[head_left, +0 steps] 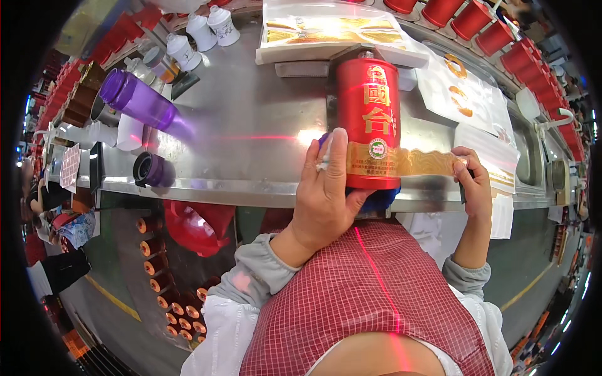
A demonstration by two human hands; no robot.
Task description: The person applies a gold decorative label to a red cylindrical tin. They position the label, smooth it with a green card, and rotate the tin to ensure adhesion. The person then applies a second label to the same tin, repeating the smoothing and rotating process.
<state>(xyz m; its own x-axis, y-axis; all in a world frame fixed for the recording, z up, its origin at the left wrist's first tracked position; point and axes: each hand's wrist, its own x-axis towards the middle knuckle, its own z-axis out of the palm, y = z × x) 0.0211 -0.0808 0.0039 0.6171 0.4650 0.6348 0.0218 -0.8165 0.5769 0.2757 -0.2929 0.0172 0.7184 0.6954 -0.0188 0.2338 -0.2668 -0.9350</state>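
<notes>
Red-checked apron point(357, 282) nearest, the left hand point(323, 194), fingers outstretched, braced a red bottle point(367, 113) at a steel bench's point(238, 153) front edge, apparently for steadiness; the right hand point(475, 182) pinched a gold label's point(429, 164) free end, seemingly keeping it taut. Red cylinders point(470, 22) stood beyond.

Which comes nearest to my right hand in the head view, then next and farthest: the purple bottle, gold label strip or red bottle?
1. Gold label strip: its right end is pinched in the right hand.
2. Red bottle: left of that hand.
3. Purple bottle: far left, on the metal bench.
</notes>
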